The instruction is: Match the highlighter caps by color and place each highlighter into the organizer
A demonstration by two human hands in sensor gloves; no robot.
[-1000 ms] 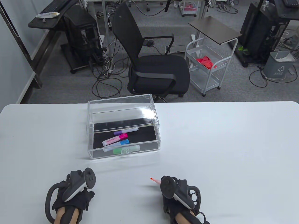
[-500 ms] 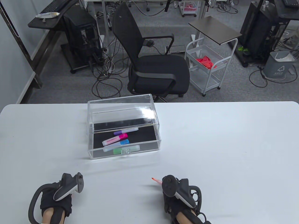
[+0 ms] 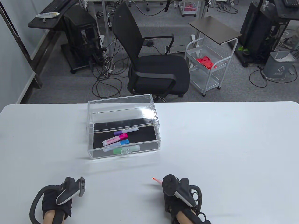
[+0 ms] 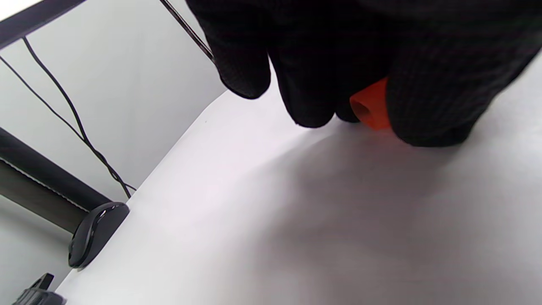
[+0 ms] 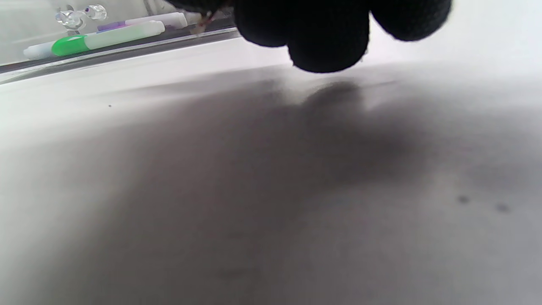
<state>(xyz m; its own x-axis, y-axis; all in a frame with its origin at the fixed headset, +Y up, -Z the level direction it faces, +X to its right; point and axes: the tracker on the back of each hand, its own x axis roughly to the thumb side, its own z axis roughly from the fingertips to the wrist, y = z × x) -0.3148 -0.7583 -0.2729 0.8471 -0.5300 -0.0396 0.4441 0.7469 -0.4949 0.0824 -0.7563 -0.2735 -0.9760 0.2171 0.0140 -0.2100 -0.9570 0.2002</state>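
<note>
Both hands, left (image 3: 57, 203) and right (image 3: 172, 200), are covered by black gloves, with grey-and-black trackers strapped on. An orange cap (image 4: 371, 108) is seen among the left fingers, and an orange tip (image 3: 156, 180) is shown at the right hand. The table (image 3: 222, 144) is white. The organizer (image 3: 123, 130) is clear with a black floor, on which purple (image 3: 120, 132), pink (image 3: 123, 136), blue (image 3: 124, 141) and green (image 3: 117, 151) caps are seen on pale barrels.

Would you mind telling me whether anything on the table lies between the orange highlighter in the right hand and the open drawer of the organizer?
Nothing visible does. The orange highlighter, held by the right hand, points toward the organizer, and only bare table lies between. The drawer is pulled out, open on top.
</note>
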